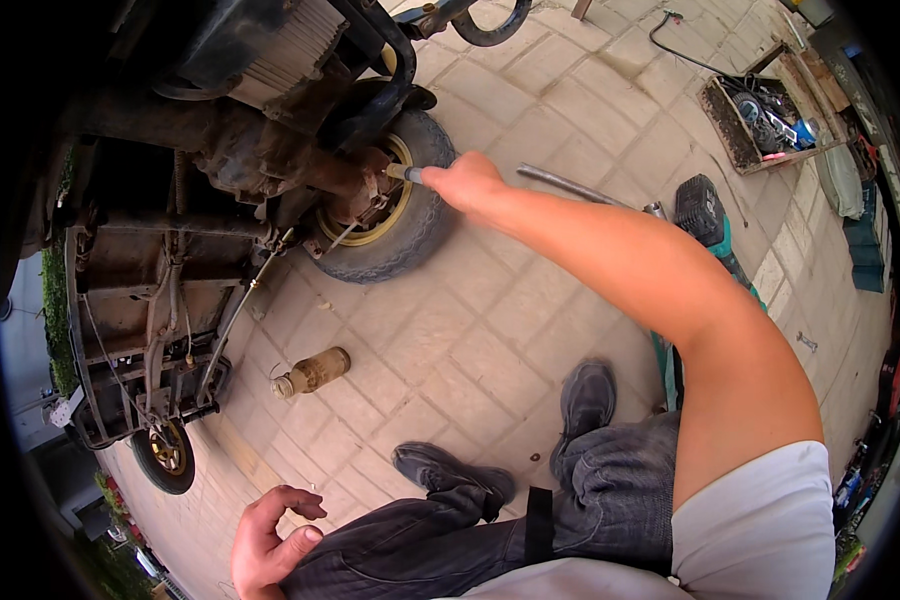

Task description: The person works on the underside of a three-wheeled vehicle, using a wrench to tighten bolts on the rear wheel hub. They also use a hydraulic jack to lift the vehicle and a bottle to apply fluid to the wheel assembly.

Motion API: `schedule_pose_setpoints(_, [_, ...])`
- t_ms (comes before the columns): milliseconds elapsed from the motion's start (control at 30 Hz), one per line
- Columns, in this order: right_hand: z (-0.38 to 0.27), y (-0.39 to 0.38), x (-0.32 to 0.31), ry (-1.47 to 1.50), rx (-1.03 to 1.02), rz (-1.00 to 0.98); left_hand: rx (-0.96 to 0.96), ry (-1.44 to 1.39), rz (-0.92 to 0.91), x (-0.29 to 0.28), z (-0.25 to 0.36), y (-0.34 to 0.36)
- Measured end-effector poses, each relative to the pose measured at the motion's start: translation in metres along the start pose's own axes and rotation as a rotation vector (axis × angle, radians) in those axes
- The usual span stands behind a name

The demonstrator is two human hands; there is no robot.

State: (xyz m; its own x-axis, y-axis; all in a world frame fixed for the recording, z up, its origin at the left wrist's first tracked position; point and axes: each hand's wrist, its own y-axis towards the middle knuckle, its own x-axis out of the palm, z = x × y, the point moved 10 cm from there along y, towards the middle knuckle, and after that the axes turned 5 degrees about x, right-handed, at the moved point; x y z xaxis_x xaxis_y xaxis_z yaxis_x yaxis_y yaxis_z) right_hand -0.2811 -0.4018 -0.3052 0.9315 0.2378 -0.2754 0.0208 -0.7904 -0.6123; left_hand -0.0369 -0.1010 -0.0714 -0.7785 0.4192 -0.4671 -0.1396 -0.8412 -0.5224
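Observation:
My right hand [460,182] is closed around a short tool [404,173] with a grey, shiny body and a brownish end; its kind is not clear. The tool's far end meets the rusty hub part [370,190] on the inner side of a wheel [395,265] with a yellow rim. The wheel belongs to a vehicle tipped on its side, its underside [170,260] facing me. My left hand [275,540] hangs by my left thigh, fingers loosely curled, thumb apart, holding nothing. A dirty jar [312,372] of cloudy brown look lies on the paving between the vehicle and my feet.
A metal pipe [570,185] lies beyond my right forearm. Next to it is a teal power tool [715,225] with a black battery. An open wooden box [770,120] of tools stands far right, and a small metal piece [807,343] lies on the paving.

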Motion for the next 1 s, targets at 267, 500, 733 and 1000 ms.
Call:
schedule_pose_setpoints(267, [-0.04, -0.023, -0.009, -0.377, -0.295, 0.068, -0.039, -0.06, 0.042, 0.002, -0.001, -0.002])
schedule_pose_setpoints(500, [-0.056, -0.031, -0.016, -0.526, -0.468, 0.143, -0.041, -0.077, 0.044, 0.002, -0.004, 0.0])
schedule_pose_setpoints(733, [-0.059, -0.031, -0.014, -0.532, -0.486, 0.138, -0.041, -0.078, 0.052, 0.002, -0.001, 0.0])
schedule_pose_setpoints(1000, [-0.055, -0.025, -0.017, -0.525, -0.408, 0.143, -0.041, -0.074, 0.061, 0.001, 0.0, 0.0])
